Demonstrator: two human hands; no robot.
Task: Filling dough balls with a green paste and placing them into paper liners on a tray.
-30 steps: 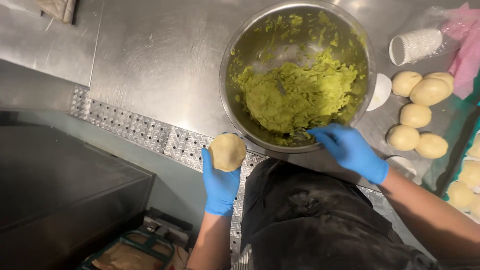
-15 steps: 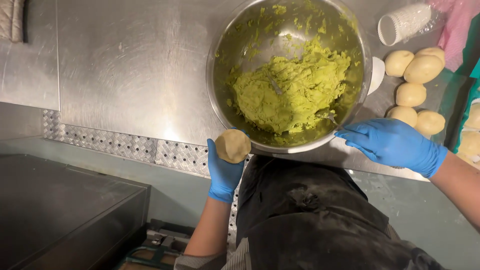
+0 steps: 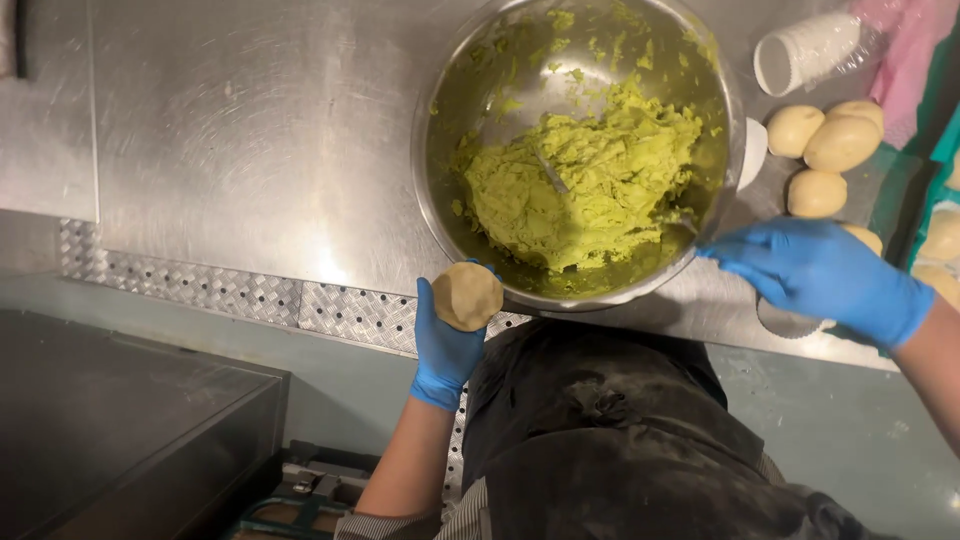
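My left hand (image 3: pixel 447 343), in a blue glove, cups a round beige dough piece (image 3: pixel 466 295) just below the rim of a large steel bowl (image 3: pixel 440 140). The bowl holds a mound of green mash (image 3: pixel 580 180) with a metal utensil (image 3: pixel 552 172) stuck in it. My right hand (image 3: pixel 820 275), also gloved in blue, hovers at the bowl's right rim, fingers stretched toward it and holding nothing I can see. Beyond it lie several pale dough balls (image 3: pixel 825 140) on the counter.
The bowl stands on a scratched steel counter (image 3: pixel 250 130) with a ridged front edge (image 3: pixel 240 295). A stack of white paper cups (image 3: pixel 805 50) lies at the top right beside pink plastic (image 3: pixel 910 50). A dark steel unit (image 3: pixel 120 430) sits lower left. I wear a dark apron (image 3: pixel 610 440).
My right hand has come out of the green mash and moved right, outside the bowl's rim. My left hand keeps holding the dough piece. The view has shifted slightly.
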